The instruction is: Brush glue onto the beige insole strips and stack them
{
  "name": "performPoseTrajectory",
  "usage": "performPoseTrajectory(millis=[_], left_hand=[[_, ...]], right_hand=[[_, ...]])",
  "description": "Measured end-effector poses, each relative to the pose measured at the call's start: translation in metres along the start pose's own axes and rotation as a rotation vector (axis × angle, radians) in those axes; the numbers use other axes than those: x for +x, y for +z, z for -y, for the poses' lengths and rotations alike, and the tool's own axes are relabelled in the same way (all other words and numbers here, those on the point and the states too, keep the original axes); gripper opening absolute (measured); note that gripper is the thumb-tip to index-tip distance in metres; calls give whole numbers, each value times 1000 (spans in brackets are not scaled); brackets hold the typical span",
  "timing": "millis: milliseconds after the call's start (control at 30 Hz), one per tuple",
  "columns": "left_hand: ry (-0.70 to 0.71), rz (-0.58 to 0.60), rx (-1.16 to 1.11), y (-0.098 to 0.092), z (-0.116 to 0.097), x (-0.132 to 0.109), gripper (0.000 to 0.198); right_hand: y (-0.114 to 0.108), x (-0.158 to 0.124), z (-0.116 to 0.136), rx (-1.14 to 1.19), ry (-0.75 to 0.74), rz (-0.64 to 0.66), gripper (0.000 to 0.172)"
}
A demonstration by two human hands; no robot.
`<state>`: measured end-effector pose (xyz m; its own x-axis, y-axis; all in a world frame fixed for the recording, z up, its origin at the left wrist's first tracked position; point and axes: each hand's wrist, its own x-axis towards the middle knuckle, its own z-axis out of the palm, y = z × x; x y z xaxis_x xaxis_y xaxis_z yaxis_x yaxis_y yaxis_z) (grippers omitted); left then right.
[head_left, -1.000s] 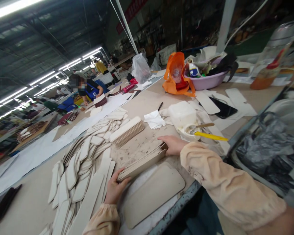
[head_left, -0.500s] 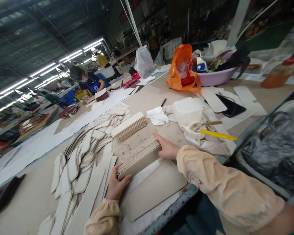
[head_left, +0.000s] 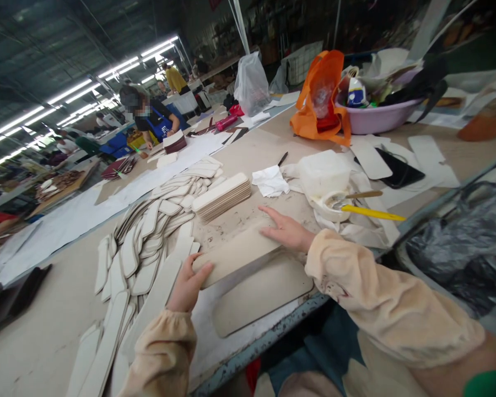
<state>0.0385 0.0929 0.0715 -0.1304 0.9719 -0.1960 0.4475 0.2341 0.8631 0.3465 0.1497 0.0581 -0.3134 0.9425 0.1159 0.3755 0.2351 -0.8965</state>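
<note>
A stack of long, beige board pieces (head_left: 233, 251) with rounded ends lies between my hands, its broad top face turned up. My left hand (head_left: 189, 284) grips its left end, with the thumb over the top. At the right end, my right hand (head_left: 290, 231) holds it with thumb on top and index finger stretched out behind; its other fingers are partly hidden. Nearer to me is a larger rounded beige board (head_left: 260, 303) on white paper. Just behind stands a neat stack of similar pieces (head_left: 223, 197). Loose beige pieces (head_left: 149, 242) are heaped to the left.
A white pot (head_left: 333, 207) with a yellow-handled tool (head_left: 374, 212) stands at right beside crumpled tissue (head_left: 270, 181). Farther back are an orange bag (head_left: 318, 105), a purple basin (head_left: 380, 118) and a black phone (head_left: 399, 170). Across the table a co-worker (head_left: 155, 118) bends over work.
The held stack has tipped from standing on its long edge to show its broad face. Both hands turned with it, and my right-hand thumb now lies on top. The view has shifted slightly.
</note>
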Motion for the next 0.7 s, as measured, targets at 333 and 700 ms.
performPoseTrajectory(millis=[333, 700], left_hand=[[-35, 2, 221, 21, 16, -81, 55], [177, 42, 646, 17, 25, -72, 60]], right_hand=[[3, -60, 7, -332, 212, 301, 64], [16, -86, 1, -612, -95, 433, 127]])
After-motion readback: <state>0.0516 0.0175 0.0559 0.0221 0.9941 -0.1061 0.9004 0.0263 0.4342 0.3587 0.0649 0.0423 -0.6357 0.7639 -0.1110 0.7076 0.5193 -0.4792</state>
